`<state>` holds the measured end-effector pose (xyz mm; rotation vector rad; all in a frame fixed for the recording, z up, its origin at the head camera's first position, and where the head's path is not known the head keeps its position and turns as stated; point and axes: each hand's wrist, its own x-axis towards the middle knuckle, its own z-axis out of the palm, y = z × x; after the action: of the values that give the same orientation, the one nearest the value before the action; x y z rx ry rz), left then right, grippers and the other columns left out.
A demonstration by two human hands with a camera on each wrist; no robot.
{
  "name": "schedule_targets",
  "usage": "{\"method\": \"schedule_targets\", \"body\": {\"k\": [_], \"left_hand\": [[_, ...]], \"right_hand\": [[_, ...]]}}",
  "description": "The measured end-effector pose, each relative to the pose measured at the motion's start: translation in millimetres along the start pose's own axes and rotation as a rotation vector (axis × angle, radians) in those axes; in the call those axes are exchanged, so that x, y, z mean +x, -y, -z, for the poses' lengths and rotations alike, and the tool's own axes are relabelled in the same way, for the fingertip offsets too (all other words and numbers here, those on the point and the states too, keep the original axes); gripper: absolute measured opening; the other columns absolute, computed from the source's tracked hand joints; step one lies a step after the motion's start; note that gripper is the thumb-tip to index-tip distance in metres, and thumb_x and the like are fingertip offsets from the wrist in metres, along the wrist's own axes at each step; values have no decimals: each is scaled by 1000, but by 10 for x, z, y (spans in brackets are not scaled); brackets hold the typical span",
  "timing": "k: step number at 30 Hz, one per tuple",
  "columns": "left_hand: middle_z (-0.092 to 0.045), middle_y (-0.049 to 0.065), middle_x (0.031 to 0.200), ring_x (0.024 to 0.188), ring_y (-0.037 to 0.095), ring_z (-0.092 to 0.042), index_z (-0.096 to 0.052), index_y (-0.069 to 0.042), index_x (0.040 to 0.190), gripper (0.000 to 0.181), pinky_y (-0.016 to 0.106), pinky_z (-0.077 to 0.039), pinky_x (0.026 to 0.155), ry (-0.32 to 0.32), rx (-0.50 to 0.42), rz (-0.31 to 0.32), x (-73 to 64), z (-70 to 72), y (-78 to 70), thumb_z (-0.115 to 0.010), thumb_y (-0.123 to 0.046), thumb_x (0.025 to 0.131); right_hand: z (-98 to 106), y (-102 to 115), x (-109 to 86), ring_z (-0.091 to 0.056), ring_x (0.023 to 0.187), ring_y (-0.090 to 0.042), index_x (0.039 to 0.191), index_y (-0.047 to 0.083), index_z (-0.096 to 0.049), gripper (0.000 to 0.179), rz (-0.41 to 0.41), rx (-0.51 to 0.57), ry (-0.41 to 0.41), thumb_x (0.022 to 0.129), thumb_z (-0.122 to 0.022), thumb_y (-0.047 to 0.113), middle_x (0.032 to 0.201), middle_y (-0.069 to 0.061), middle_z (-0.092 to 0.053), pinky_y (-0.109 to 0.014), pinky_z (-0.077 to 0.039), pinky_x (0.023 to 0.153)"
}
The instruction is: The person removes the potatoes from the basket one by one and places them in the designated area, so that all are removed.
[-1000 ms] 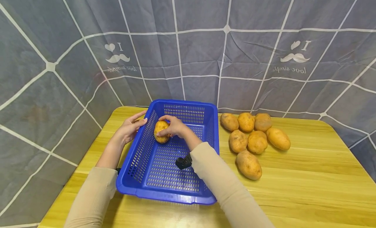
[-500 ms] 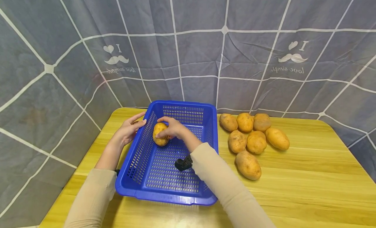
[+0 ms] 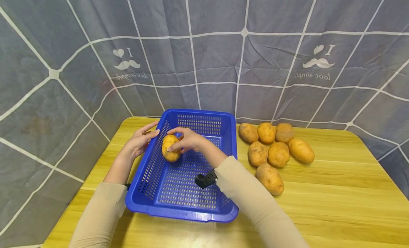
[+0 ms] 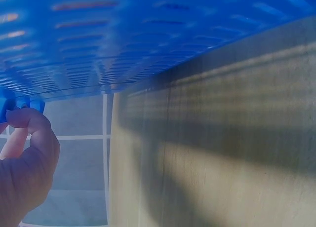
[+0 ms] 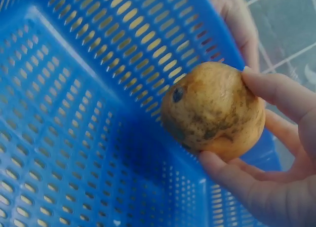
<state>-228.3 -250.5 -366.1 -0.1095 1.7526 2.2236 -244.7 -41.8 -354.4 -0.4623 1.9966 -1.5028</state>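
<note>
A blue plastic basket [image 3: 181, 215] with slotted walls stands on the wooden table, slightly turned. My right hand [image 3: 189, 139] reaches inside it and grips a potato [image 3: 169, 154] close to the left wall. Up close in the right wrist view, the potato [image 5: 217, 108] shows dark blemishes, with the thumb and fingers round it. On the outside of the basket, my left hand [image 3: 138, 141] holds the left rim. In the left wrist view, the left hand [image 4: 34, 158] pinches the rim's edge, while part of it lies out of frame.
Several potatoes [image 3: 278, 154] lie grouped on the table [image 3: 345, 177] to the right of the basket. A grey curtain [image 3: 217, 59] with white lines hangs behind and to the left. A black wrist device [image 3: 205, 179] on the right arm hangs over the basket's inside.
My right hand has shifted a little left and toward me with the potato, closer to the basket's left wall. The left hand and the potatoes on the table stay put.
</note>
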Motion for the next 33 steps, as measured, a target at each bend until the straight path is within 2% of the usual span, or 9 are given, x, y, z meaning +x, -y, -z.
{"method": "schedule_targets", "body": {"k": [3,13,19,25,33], "left_hand": [[-65,0,85,75,12,-64,-18,-7,149,64,26,-55,66,-3,2,-1,9,-5,-5,-52,-7,95],[-64,0,86,76,12,-64,-18,-8,149,65,25,-55,68,-3,22,6,0,-7,-5,-53,-8,95],[-64,0,86,75,12,-64,-18,-7,149,65,25,-55,67,-6,5,5,0,-14,1,-53,-6,94],[-64,0,86,75,12,-65,-19,-7,149,66,24,-55,66,-12,8,3,9,-17,0,-54,-7,94],[-63,1,86,73,12,-64,-20,-8,149,66,24,-55,65,-19,13,3,17,-5,12,-55,-8,94]], "right_hand": [[15,19,-50,-59,87,-21,132,10,-51,63,15,33,20,75,-75,1,104,-15,-56,-37,-56,69],[41,82,-253,-59,92,-23,135,9,-48,64,33,74,71,76,-73,0,106,-16,-55,-37,-56,73],[86,96,-389,-58,91,-23,133,11,-50,62,50,82,70,76,-74,2,110,-16,-51,-37,-55,74],[156,76,-514,-58,97,-26,134,13,-50,62,67,100,88,77,-73,3,118,-15,-49,-37,-55,77],[246,27,-640,-57,98,-26,133,14,-51,60,76,138,81,78,-71,1,118,-17,-48,-38,-54,79]]}}
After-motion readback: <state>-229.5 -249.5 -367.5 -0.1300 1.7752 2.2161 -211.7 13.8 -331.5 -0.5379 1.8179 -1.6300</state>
